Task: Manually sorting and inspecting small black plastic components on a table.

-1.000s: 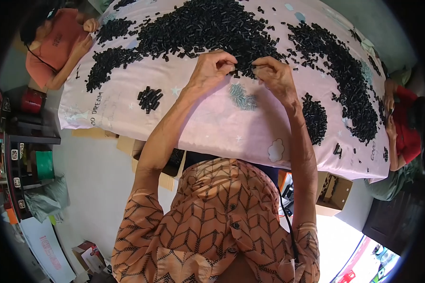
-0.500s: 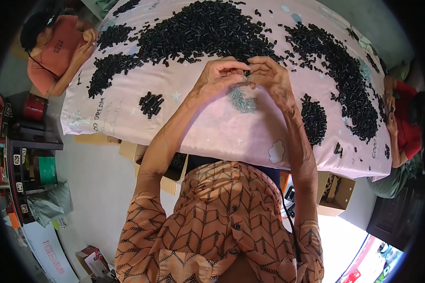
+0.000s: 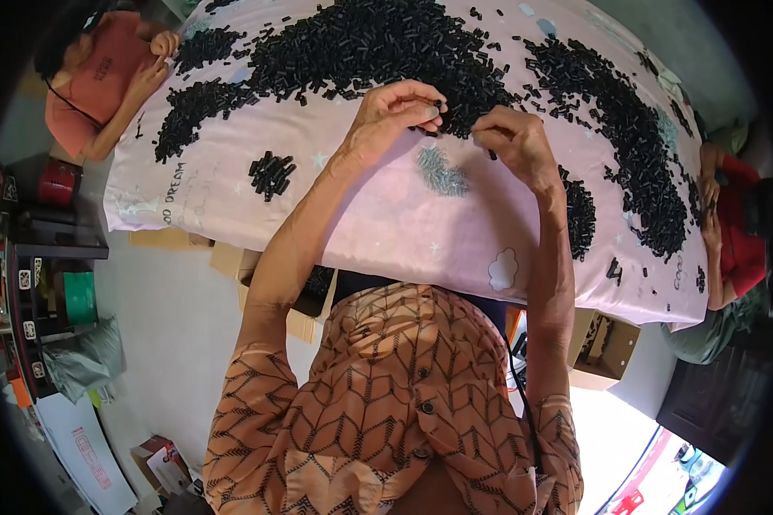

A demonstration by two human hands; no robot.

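Note:
Thumb and fingers of my left hand pinch a small black cylindrical piece at the near edge of the big heap of black pieces. To its right, my right hand is closed in a pinch over the cloth. Whatever lies between its fingertips is too small to make out, though a dark bit shows beneath the curled fingers. Between and below the hands lies a small pile of thin, clear, shiny pieces. Right of my right forearm is another pile of black pieces.
A pink printed cloth covers the table. A small black cluster lies at left, a long heap at right. Co-workers sit at the left and right. Open cardboard boxes stand below the table edge.
My hands, together half a second ago, have parted. The right moved right and slightly nearer; the left stays about where it was, its black piece now showing.

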